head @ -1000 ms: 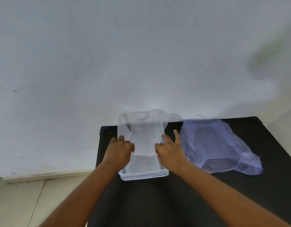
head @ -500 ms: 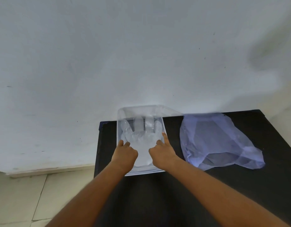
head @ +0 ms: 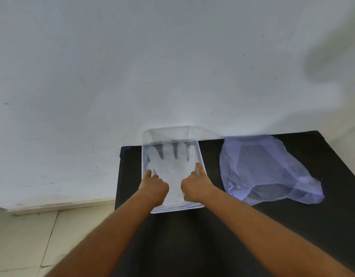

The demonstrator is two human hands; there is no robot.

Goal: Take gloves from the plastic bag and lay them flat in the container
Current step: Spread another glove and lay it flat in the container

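A translucent white glove (head: pixel 171 164) lies spread flat in the clear plastic container (head: pixel 201 159), its fingers pointing away from me. My left hand (head: pixel 155 187) grips the glove's cuff on the left side with curled fingers. On the right side of the cuff my right hand (head: pixel 195 186) holds it too, its index finger stretched along the glove's edge. The pale blue plastic bag (head: pixel 262 166) lies crumpled to the right of the container, apart from both hands. I cannot tell what the bag holds.
Container and bag rest on a black table (head: pixel 192 240) pushed against a white wall (head: pixel 172 66). The container stands near the table's far left corner. Light floor tiles (head: pixel 22 236) show beyond the table's left edge.
The glove hung crumpled above the container, held by both hands. It has come down and now lies spread out inside, fingers fanned. Both hands moved slightly toward me along the cuff.
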